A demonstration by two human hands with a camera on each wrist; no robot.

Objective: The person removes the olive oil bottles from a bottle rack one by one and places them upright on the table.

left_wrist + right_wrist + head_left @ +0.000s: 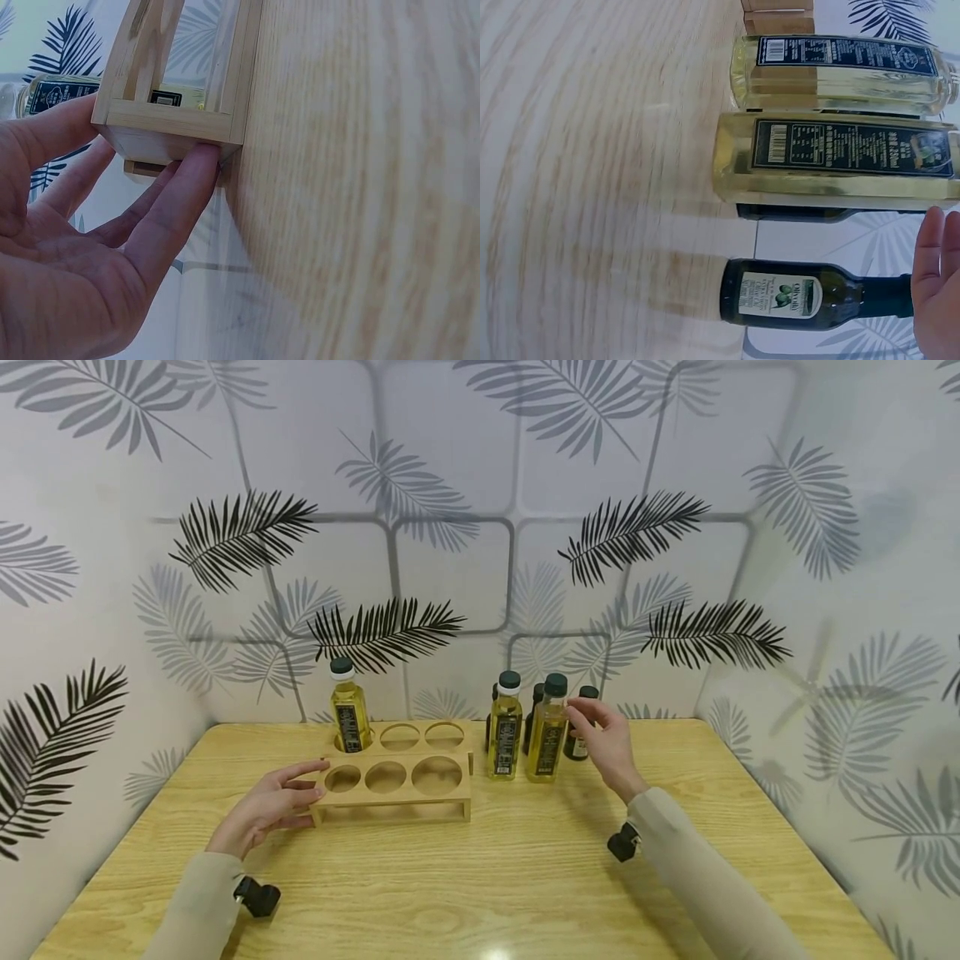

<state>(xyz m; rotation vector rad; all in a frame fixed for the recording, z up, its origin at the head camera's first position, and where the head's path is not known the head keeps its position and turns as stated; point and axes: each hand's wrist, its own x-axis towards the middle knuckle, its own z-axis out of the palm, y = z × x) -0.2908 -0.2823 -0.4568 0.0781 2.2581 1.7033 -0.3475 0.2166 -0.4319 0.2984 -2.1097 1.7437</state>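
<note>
At the left end of a wooden rack with round holes (390, 792), my left hand (264, 806) touches the end panel with extended fingers (176, 202). An oil bottle with a dark green cap (349, 714) stands in the rack's back left hole. My right hand (603, 742) is beside the neck of a larger yellow oil bottle (547, 743), fingers fairly straight; whether they touch it I cannot tell. Left of that bottle is another yellow oil bottle (506, 739). A small dark olive oil bottle (780, 292) stands behind my right hand.
More dark bottles (532, 718) stand partly hidden behind the two yellow ones. The wooden table (480, 877) ends at leaf-patterned walls (450, 568) at the back and sides. A black wrist camera (622, 843) sits on the right sleeve.
</note>
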